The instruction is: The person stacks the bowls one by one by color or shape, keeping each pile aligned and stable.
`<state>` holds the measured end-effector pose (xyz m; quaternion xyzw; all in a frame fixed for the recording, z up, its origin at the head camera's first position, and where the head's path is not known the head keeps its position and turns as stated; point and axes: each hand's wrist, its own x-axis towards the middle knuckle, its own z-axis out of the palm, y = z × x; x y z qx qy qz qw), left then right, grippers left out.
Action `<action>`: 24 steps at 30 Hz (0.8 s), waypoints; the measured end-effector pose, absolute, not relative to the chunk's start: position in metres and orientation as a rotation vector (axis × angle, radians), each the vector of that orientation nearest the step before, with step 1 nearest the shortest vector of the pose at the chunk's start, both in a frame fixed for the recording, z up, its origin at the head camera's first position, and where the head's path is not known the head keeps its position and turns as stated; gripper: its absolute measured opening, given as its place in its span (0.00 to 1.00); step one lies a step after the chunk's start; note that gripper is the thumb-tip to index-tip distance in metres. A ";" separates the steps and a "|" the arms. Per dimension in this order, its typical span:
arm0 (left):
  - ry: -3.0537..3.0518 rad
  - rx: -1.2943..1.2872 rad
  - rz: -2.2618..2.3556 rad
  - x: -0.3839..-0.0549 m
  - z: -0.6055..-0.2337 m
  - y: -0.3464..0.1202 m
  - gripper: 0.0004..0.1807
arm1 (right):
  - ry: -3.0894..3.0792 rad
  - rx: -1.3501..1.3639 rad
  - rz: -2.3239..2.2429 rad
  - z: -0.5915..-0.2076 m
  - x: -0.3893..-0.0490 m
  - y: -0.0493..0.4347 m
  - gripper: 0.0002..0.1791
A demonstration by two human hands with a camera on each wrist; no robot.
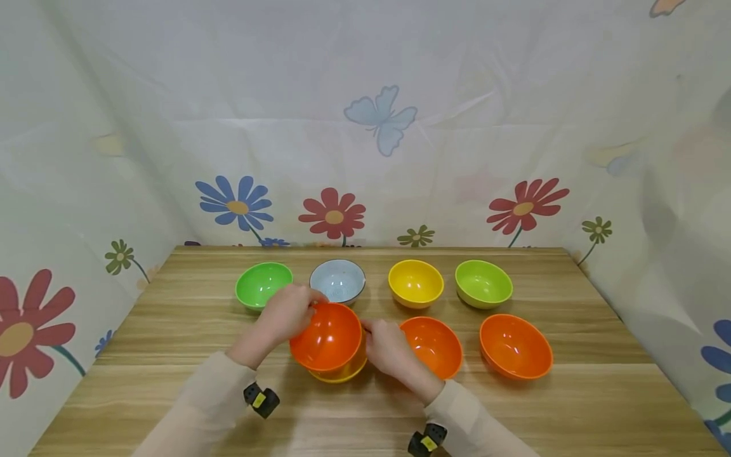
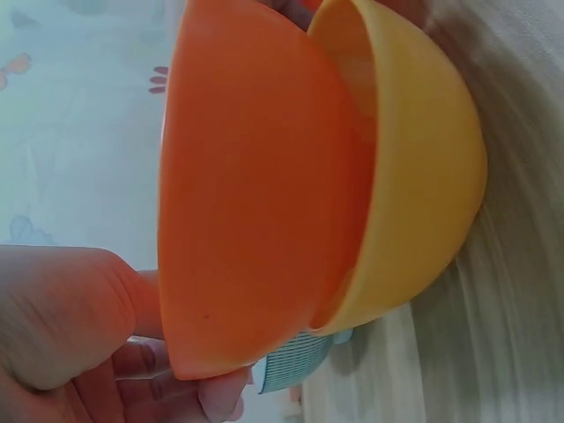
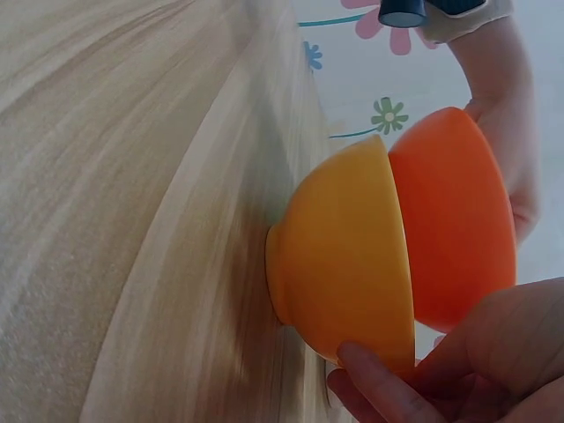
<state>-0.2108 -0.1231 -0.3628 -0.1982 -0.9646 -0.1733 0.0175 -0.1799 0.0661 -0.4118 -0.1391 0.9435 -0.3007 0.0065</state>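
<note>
My left hand [image 1: 290,311] pinches the rim of an orange bowl [image 1: 325,339], thumb on one side and fingers on the other. That bowl sits partly inside a yellow bowl [image 2: 432,176], its base lowered past the yellow rim. The yellow bowl stands upright on the table, mostly covered by the orange one in the head view. At its right side, my right hand [image 1: 388,348] holds the yellow bowl by the rim, with a fingertip against the outer wall in the right wrist view. Another orange bowl [image 1: 432,346] rests just right of this hand, partly hidden by it.
Along the back of the wooden table [image 1: 594,393] stand a green bowl [image 1: 264,285], a grey-blue bowl [image 1: 338,281], a second yellow bowl [image 1: 415,283] and a lime-green bowl [image 1: 483,284]. One more orange bowl [image 1: 516,346] is at the right. A flowered curtain [image 1: 457,158] surrounds the table.
</note>
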 end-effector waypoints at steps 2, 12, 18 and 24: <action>-3.001 -0.602 -0.542 -0.211 -0.365 -0.122 0.15 | 2.952 -0.441 -0.944 -0.412 -0.180 0.066 0.15; -3.030 -0.567 -0.573 -0.213 -0.372 -0.119 0.15 | 2.959 -0.423 -0.944 -0.410 -0.178 0.065 0.15; -3.032 -0.598 -0.581 -0.213 -0.375 -0.118 0.15 | 2.971 -0.428 -0.930 -0.411 -0.178 0.065 0.15; -3.036 -0.598 -0.573 -0.212 -0.377 -0.117 0.15 | 2.947 -0.411 -0.941 -0.412 -0.179 0.065 0.15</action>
